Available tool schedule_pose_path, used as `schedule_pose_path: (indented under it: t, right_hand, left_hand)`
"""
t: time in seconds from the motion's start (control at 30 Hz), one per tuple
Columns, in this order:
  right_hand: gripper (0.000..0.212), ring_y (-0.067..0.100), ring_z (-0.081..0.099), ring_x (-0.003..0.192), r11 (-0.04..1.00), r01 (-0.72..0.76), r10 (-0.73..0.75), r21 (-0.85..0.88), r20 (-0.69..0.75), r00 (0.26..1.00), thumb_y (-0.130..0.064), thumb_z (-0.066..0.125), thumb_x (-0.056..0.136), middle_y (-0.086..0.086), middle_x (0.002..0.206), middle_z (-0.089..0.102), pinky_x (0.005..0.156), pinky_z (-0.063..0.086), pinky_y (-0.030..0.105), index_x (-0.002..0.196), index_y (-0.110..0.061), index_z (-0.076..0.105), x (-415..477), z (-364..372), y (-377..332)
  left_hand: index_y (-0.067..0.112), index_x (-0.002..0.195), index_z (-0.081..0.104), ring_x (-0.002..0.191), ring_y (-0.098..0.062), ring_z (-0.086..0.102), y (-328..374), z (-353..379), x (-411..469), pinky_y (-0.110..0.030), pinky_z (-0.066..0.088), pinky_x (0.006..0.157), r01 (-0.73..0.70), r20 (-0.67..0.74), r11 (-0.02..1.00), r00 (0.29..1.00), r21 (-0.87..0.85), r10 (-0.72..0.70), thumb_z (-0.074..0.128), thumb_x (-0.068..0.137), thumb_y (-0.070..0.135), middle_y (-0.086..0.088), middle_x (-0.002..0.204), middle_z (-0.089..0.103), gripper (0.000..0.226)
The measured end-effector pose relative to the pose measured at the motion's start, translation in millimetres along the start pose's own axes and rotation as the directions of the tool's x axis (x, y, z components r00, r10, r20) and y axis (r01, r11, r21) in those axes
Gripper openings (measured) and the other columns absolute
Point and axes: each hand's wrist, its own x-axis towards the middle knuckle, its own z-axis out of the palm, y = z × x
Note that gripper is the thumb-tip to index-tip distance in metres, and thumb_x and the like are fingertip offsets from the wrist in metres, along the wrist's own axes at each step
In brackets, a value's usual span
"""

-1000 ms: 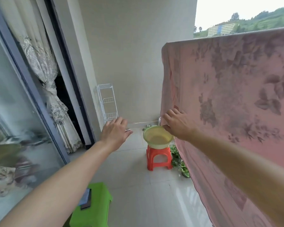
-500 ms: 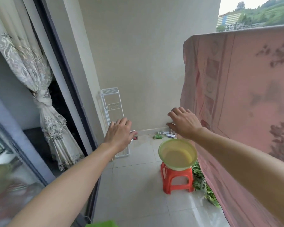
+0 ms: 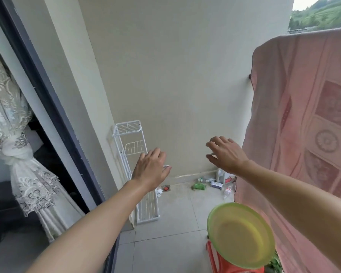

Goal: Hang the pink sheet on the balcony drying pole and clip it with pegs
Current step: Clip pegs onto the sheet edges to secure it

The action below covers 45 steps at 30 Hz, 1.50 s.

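pink sheet hangs draped on the right, top edge up high, bottom near floor. R hand just left of its edge, not touching; fingers spread, slightly curled, empty. L hand further left, fingers straight, empty. Green basin on orange stool, near right. Wire rack at far wall.

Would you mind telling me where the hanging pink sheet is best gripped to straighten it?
Pinch the pink sheet at its free vertical edge, coming from the wall side with the right hand; that edge hangs exposed right beside the hand.
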Motion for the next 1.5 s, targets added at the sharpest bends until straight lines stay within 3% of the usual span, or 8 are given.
schedule_pose_path:
  t: [0.3,0.47,0.77,1.1,1.2,1.3,1.4,1.5]
  right_hand:
    - [0.035,0.028,0.062,0.082,0.997,0.012,-0.015,-0.075,-0.039,0.999,-0.035,0.070,0.082,0.008,0.106,0.064,0.062,0.051,0.037,0.105,-0.011,0.062,150.0,109.4,45.7]
    - [0.036,0.027,0.064,0.085,0.984,-0.124,0.124,-0.126,-0.013,0.992,-0.036,0.069,0.083,0.008,0.108,0.064,0.065,0.052,0.036,0.107,-0.011,0.063,216.6,151.9,80.7]
    - [0.039,0.024,0.064,0.094,0.910,-0.340,0.345,-0.236,-0.019,0.938,-0.045,0.055,0.089,0.006,0.114,0.062,0.069,0.054,0.037,0.113,-0.014,0.059,243.4,178.7,178.2]
    - [0.042,0.023,0.067,0.094,0.796,-0.529,0.508,-0.293,-0.149,0.848,-0.045,0.052,0.091,0.007,0.114,0.065,0.072,0.057,0.036,0.111,-0.010,0.063,246.6,195.4,304.5]
    - [0.042,0.022,0.067,0.092,0.780,-0.559,0.531,-0.281,-0.175,0.829,-0.044,0.053,0.091,0.007,0.114,0.066,0.075,0.054,0.033,0.113,-0.011,0.063,242.9,188.7,321.9]
    - [0.042,0.017,0.068,0.078,0.745,-0.599,0.564,-0.292,-0.202,0.800,-0.047,0.048,0.092,0.003,0.107,0.067,0.065,0.053,0.029,0.115,-0.013,0.060,239.8,169.9,334.0]
    - [0.039,0.012,0.067,0.067,0.717,-0.627,0.571,-0.306,-0.260,0.779,-0.043,0.048,0.094,0.001,0.095,0.067,0.059,0.053,0.028,0.114,-0.012,0.057,237.1,155.0,338.4]
    - [0.037,0.014,0.065,0.068,0.659,-0.655,0.572,-0.370,-0.318,0.756,-0.037,0.053,0.090,0.000,0.087,0.068,0.063,0.050,0.025,0.112,-0.008,0.060,238.9,143.3,336.8]
  left_hand:
    - [0.012,0.104,0.058,0.095,-0.024,0.054,-109.7,94.8,172.2,-0.037,0.041,0.083,-0.114,-0.051,0.993,0.992,-0.041,0.112,0.053,0.089,0.041,-0.004,0.102,0.055,0.032]
    - [0.012,0.097,0.060,0.088,-0.025,0.057,-154.8,137.7,280.3,-0.036,0.044,0.076,-0.272,-0.097,0.961,0.959,-0.058,0.265,0.057,0.085,0.040,-0.004,0.095,0.057,0.030]
    - [0.013,0.090,0.061,0.078,-0.026,0.059,-116.2,193.3,454.6,-0.036,0.048,0.067,-0.505,-0.219,0.832,0.860,-0.229,0.462,0.062,0.079,0.038,-0.005,0.088,0.059,0.028]
    - [0.009,0.106,0.058,0.080,-0.020,0.061,4.7,233.4,605.9,-0.024,0.039,0.066,-0.675,-0.409,0.546,0.736,-0.496,0.539,0.060,0.088,0.034,-0.005,0.100,0.059,0.031]
    - [0.009,0.111,0.057,0.081,-0.018,0.061,39.7,231.9,642.3,-0.023,0.037,0.066,-0.663,-0.425,0.462,0.740,-0.589,0.522,0.058,0.090,0.033,-0.004,0.102,0.058,0.032]
    - [0.009,0.107,0.054,0.074,-0.020,0.059,80.4,227.4,677.4,-0.025,0.036,0.062,-0.663,-0.448,0.356,0.725,-0.659,0.522,0.058,0.089,0.027,-0.003,0.094,0.057,0.026]
    - [0.010,0.099,0.052,0.065,-0.019,0.057,121.5,217.6,707.9,-0.028,0.043,0.056,-0.639,-0.470,0.204,0.712,-0.742,0.522,0.060,0.084,0.019,-0.003,0.079,0.057,0.019]
    - [0.007,0.098,0.055,0.056,-0.013,0.051,156.9,195.7,728.3,-0.019,0.040,0.050,-0.538,-0.484,-0.057,0.701,-0.841,0.523,0.058,0.082,0.018,0.002,0.068,0.054,0.020]
